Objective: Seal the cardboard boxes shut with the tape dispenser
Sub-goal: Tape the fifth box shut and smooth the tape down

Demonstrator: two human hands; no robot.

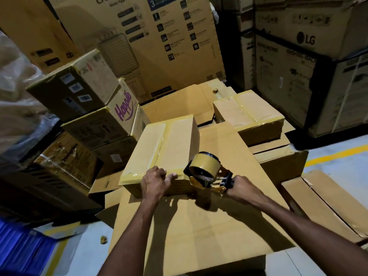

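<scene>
Your left hand (157, 181) curls over the near top edge of the box (165, 144) and grips it, probably to keep the box from sliding under the pull of the tape. Your right hand (242, 187) is closed round the handle of the tape dispenser (205, 169). The roll is held against the box's near right corner, where a strip along that edge would start or end. The box stands toward the far left of the flattened cardboard sheet (199, 226). Glossy tape shows along its centre seam and near edge. A second taped box (251, 114) lies beyond the sheet's far right corner, well apart.
</scene>
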